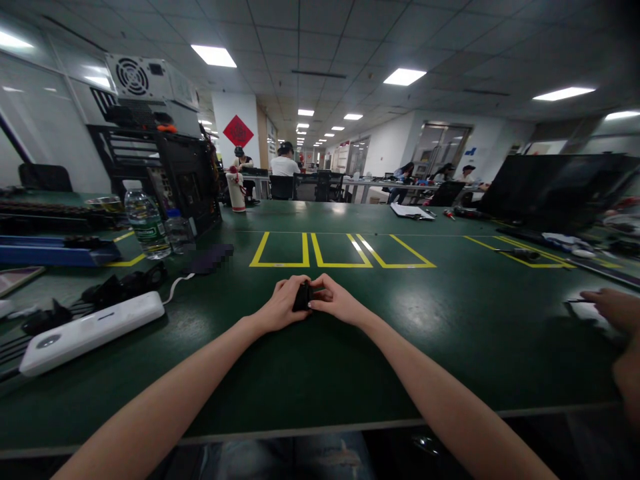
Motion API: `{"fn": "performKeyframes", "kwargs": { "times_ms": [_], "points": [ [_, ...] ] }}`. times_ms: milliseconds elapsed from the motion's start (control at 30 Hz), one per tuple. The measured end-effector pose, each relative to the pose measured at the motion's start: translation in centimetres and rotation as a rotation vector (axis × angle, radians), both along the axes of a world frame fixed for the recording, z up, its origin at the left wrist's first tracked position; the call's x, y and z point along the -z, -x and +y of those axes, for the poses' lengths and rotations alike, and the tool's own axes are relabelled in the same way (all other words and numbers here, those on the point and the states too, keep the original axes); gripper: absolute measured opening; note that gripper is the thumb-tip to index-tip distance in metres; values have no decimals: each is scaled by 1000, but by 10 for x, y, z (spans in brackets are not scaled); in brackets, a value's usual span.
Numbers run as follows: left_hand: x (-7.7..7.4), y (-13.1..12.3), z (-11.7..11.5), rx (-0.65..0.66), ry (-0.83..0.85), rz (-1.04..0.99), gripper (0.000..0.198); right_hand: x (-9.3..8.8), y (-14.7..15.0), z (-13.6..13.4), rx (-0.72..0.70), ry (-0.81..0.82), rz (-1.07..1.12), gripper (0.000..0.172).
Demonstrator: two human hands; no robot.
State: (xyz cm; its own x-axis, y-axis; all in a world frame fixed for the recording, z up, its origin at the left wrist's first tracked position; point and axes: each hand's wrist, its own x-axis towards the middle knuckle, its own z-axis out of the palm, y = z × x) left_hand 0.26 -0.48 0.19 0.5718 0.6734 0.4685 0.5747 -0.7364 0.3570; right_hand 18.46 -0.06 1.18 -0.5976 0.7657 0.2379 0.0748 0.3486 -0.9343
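Both my hands meet at the middle of the green table, just in front of the yellow marked boxes. My left hand and my right hand each grip a small black object between them. The object rests low, close to the table surface. Fingers cover most of it, so its shape is hard to tell.
A white power bank with a cable lies at the left, beside black parts and two water bottles. An open computer case stands behind. Another person's hand reaches in at the right edge. A dark monitor stands far right.
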Motion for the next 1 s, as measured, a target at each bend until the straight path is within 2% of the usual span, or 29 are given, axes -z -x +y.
{"fn": "performKeyframes", "kwargs": {
  "times_ms": [100,300,533,733,900,1000],
  "points": [
    [1,0,0,3,-5,-2,56,-2,-1,-2,-19,2,6,33],
    [0,-1,0,-3,-10,-6,56,5,1,4,29,-22,49,21],
    [0,-1,0,-8,-8,-3,57,7,2,5,58,-14,26,31],
    [-11,1,-8,15,40,32,54,0,-1,-2,-5,-6,-9,36],
    [-15,1,-11,18,41,24,53,2,1,-1,20,-15,21,23],
    [-13,0,-9,19,42,19,54,4,3,1,34,-18,28,22]
  ]
}}
